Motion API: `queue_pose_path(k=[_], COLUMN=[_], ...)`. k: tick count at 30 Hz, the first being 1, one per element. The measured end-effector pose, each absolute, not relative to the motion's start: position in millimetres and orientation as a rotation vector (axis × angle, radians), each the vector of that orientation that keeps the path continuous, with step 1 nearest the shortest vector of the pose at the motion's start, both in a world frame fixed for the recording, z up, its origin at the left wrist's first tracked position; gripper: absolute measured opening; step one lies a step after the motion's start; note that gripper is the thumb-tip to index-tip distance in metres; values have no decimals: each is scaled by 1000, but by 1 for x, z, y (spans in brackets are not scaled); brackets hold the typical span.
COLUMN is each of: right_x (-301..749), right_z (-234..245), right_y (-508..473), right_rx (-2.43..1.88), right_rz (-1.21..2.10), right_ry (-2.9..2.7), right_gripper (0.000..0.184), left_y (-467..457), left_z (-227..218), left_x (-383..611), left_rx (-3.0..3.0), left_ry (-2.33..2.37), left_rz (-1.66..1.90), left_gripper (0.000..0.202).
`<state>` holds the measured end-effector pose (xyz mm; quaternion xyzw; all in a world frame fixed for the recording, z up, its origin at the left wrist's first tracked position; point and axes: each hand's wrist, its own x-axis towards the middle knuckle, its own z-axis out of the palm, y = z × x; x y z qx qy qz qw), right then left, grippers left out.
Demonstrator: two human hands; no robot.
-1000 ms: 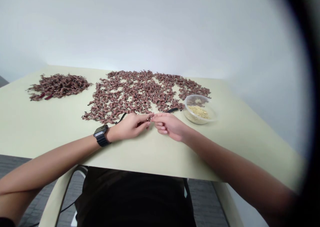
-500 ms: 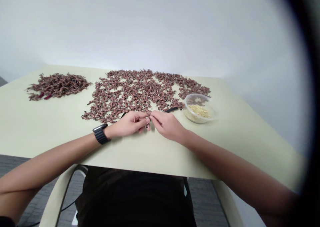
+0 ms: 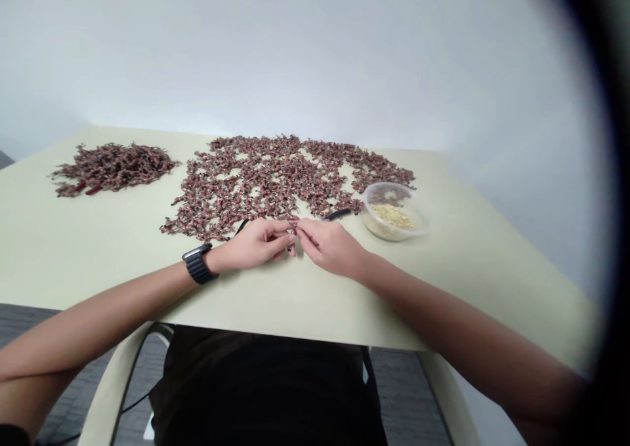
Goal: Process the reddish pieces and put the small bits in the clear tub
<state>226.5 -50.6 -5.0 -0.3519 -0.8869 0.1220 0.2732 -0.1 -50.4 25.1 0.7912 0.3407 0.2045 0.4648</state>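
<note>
My left hand (image 3: 258, 243) and my right hand (image 3: 331, 244) meet fingertip to fingertip over the near part of the table. Between them they pinch a small brown piece (image 3: 294, 228), mostly hidden by the fingers; its kind is too small to make out. Just beyond the hands spreads a wide layer of similar small reddish-brown pieces (image 3: 266, 177) with dark, thin ends. A clear plastic bowl (image 3: 370, 226) stands to the right of my right hand, with pale yellow bits (image 3: 392, 216) in it.
On the left of the pale table (image 3: 305, 308) lies a denser heap of brown pieces (image 3: 118, 165) with two dark red strips (image 3: 92, 189) at its front. A black-handled tool (image 3: 337, 214) lies between the layer and the bowl. A wall (image 3: 295, 59) rises behind the table.
Almost nothing differs. Both hands keep their pinch at the same spot, with only a very slight shift of the fingers and of the view.
</note>
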Motion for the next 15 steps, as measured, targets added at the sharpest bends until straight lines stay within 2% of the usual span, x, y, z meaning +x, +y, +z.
queue_pose_path(k=[9, 15], right_x=[228, 220], right_z=[-3, 1], right_y=[-51, -55], right_rx=[-947, -1028], right_rz=[308, 710], right_ry=[-2431, -2140], right_gripper=[15, 18], left_y=[-50, -52], left_z=[24, 20], left_x=[0, 0], left_rx=[1975, 2165], left_ry=[844, 867], left_rz=[483, 520], left_gripper=[40, 33])
